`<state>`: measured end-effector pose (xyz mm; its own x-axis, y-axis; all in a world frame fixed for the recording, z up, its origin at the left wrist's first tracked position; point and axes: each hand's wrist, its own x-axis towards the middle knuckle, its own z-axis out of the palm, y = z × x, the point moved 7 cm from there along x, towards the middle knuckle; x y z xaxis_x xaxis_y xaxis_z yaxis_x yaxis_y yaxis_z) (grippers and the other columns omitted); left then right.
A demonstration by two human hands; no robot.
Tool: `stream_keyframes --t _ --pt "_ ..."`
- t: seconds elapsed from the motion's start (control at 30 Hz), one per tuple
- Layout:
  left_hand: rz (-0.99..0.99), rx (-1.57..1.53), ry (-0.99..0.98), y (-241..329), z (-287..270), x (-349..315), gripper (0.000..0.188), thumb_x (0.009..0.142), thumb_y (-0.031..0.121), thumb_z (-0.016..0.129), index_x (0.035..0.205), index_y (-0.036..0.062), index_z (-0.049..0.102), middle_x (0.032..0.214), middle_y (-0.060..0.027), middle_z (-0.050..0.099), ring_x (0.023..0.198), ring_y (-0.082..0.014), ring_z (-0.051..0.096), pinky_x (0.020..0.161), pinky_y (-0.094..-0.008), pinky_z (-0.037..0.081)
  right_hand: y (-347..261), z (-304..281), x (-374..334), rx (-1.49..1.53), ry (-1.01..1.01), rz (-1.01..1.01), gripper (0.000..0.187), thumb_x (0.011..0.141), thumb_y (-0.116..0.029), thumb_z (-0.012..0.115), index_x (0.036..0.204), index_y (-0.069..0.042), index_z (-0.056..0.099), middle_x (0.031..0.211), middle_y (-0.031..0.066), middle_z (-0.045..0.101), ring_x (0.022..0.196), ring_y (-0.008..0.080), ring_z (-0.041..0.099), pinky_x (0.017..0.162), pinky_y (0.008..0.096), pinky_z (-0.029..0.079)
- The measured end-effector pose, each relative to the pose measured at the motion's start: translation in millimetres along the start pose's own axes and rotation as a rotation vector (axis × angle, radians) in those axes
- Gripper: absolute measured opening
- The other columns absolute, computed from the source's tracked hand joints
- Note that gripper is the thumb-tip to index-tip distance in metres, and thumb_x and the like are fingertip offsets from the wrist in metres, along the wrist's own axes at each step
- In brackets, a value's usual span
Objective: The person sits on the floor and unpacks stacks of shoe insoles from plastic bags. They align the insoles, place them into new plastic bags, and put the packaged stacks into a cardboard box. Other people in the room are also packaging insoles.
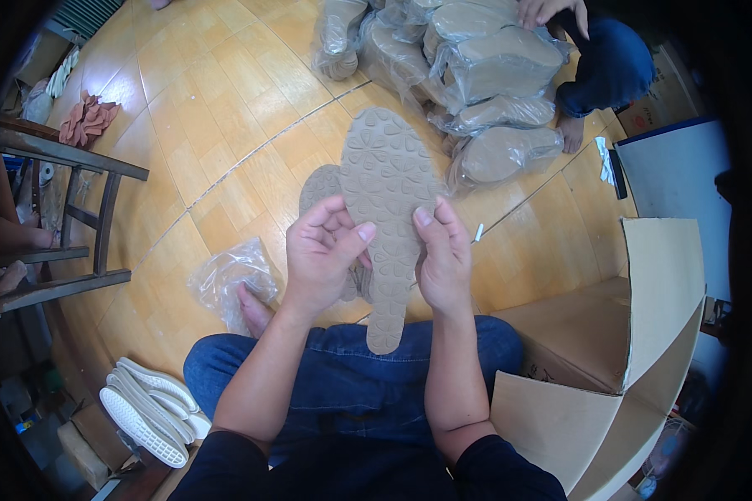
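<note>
Above my crossed legs I hold up a brown shoe sole [388, 184] with an embossed flower pattern, its broad end pointing away from me. My left hand [326, 255] pinches its left edge, thumb on the patterned face. At the right edge, my right hand [443, 255] grips it the same way, thumb in front and fingers behind. Beneath it on the floor lie more brown soles [319, 185], partly covered by the held one and my left hand.
Plastic-wrapped bundles of soles [497, 67] are piled ahead, beside another person's hand [551, 10]. An open cardboard box [560, 334] stands at my right. White soles [146, 409] lie at my left, below a wooden stool [83, 217]. A clear plastic bag [234, 280] rests near my foot.
</note>
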<state>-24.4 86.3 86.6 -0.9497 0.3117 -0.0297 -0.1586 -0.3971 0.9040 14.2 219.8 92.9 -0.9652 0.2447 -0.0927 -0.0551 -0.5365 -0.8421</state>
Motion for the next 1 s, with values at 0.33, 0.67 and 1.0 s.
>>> stream_keyframes --t 0.33,0.67,1.0 --pt "0.019 0.010 0.060 -6 -12 2 0.024 0.088 0.003 0.063 0.111 -0.0032 0.056 0.079 -0.0038 0.062 0.065 -0.0068 0.059 0.053 -0.0198 0.048 11 -6 1 -0.101 -0.124 0.059 0.031 0.092 -0.003 0.048 0.123 0.001 0.052 0.107 0.0045 0.063 0.093 0.0063 0.057 0.079 0.0226 0.046" --pt "-0.002 -0.042 0.065 -11 -14 4 0.025 0.088 0.004 0.063 0.109 -0.0016 0.052 0.080 -0.0052 0.061 0.066 -0.0082 0.060 0.053 -0.0193 0.049 19 -7 3 -0.025 -0.052 0.162 0.032 0.090 0.000 0.053 0.123 0.003 0.053 0.106 0.0061 0.062 0.095 0.0075 0.058 0.081 0.0225 0.047" --pt "-0.119 0.112 0.307 -22 -46 12 0.027 0.094 0.014 0.056 0.118 0.0031 0.053 0.095 -0.0097 0.064 0.072 -0.0123 0.062 0.058 -0.0237 0.050 -41 -98 9 -0.273 0.641 -0.197 0.021 0.095 -0.014 0.056 0.114 -0.006 0.054 0.095 -0.0006 0.061 0.083 0.0062 0.057 0.072 0.0217 0.044"
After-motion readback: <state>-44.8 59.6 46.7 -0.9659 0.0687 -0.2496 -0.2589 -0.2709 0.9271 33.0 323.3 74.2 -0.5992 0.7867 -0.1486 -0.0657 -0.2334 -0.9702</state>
